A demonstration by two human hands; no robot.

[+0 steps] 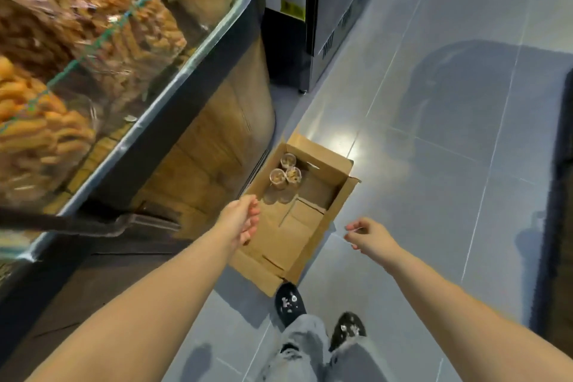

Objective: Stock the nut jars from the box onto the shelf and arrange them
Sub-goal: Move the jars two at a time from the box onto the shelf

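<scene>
An open cardboard box (328, 189) lies on the grey tiled floor below me. Three clear nut jars (285, 171) stand together in its far left corner; the rest of the box floor is bare cardboard. My left hand (240, 220) hangs over the box's near left side with the fingers loosely apart and nothing in it. My right hand (367, 234) hovers just past the box's right edge, fingers curled a little, also holding nothing. Both hands are well short of the jars.
A glass display case (148, 96) full of bagged fried snacks fills the left, on a wooden-fronted counter (217, 146). A dark metal cabinet (335, 9) stands beyond the box. My two black shoes (319, 316) stand right at the box's near end. A dark mat (558, 195) borders the right.
</scene>
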